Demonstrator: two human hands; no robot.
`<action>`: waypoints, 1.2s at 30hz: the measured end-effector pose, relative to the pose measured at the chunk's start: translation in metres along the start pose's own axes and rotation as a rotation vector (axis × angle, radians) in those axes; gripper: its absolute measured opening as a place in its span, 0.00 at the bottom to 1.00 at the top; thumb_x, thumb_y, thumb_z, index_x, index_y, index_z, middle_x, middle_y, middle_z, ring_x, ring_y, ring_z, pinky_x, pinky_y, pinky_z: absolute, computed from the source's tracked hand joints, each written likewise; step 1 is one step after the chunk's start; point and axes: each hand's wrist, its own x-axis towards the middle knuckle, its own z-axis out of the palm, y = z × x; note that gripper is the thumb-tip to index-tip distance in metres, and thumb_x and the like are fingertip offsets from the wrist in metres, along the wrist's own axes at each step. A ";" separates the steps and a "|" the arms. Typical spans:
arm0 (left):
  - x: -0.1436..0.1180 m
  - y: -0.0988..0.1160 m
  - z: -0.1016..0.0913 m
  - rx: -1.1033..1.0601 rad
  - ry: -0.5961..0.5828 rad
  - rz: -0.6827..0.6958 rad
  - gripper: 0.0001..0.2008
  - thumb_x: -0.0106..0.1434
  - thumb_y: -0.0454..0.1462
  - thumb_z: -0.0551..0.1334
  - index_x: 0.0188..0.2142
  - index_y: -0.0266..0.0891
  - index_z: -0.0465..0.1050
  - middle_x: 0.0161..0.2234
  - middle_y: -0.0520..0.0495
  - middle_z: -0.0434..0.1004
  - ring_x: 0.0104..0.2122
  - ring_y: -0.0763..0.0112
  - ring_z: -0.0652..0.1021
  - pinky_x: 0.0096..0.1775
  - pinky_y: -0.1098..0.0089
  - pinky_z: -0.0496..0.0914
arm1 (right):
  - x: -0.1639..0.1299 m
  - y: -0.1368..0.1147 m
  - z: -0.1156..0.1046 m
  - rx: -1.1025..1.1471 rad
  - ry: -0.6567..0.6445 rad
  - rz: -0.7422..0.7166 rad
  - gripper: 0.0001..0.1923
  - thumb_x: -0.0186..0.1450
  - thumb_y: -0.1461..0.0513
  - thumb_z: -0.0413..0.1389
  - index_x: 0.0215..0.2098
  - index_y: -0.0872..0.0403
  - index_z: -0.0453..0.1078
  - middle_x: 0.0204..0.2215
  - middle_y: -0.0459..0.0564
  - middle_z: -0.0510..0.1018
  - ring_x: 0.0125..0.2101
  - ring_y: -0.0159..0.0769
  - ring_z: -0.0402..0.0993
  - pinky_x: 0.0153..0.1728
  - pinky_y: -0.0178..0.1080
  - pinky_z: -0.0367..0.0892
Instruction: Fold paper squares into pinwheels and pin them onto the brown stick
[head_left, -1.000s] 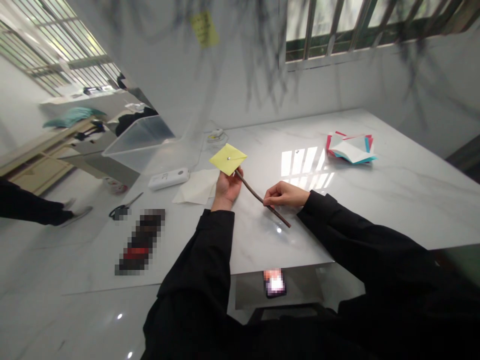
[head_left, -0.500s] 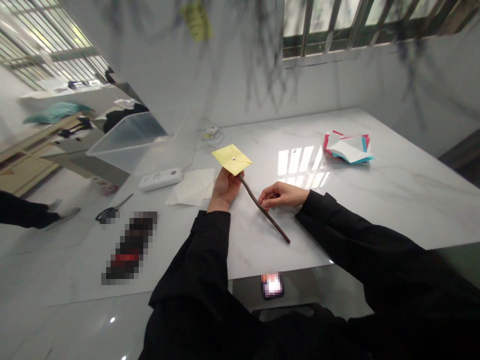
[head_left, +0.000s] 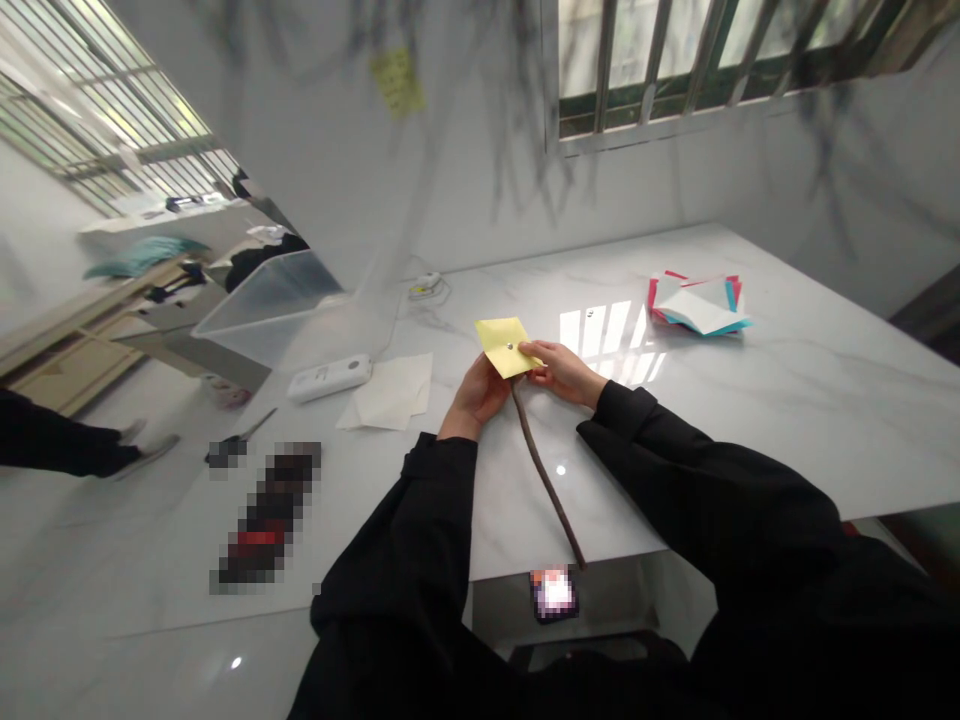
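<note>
Yellow paper and brown stick between two hands

A four-cornered piece of yellow paper [head_left: 496,342], smooth, matt and folded, with a small shiny round stud at its middle, is held above the desk [head_left: 795,420]. Below it runs a slim brown stick [head_left: 541,458], dull and slightly crooked like a twig, slanting down towards the desk's near edge. The right hand [head_left: 564,373] pinches the paper's right side, thumb and fingers gathered close to the stud. The left hand [head_left: 480,396] is curled under the paper's left side, beside the top of the stick; its fingertips are hidden, so I cannot tell how tightly they close or on what.

The desk is glossy white with faint grey marbling, and it mirrors the window bars in bright stripes. To the left of the hands lie thin, flat cream sheets [head_left: 391,392], overlapping, and just beside them a rounded white oblong block [head_left: 330,378] with a hard, smooth shell. Further back on the right, angular red, blue and white papers [head_left: 697,303] rest in a loose, crisp-edged heap
</note>
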 end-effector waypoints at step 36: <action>0.023 -0.010 -0.002 0.253 0.080 0.176 0.05 0.63 0.34 0.71 0.40 0.37 0.83 0.40 0.44 0.86 0.42 0.66 0.83 0.47 0.70 0.74 | 0.003 -0.010 -0.028 -0.133 0.257 -0.241 0.21 0.54 0.49 0.69 0.37 0.51 0.70 0.32 0.43 0.76 0.28 0.26 0.68 0.31 0.31 0.67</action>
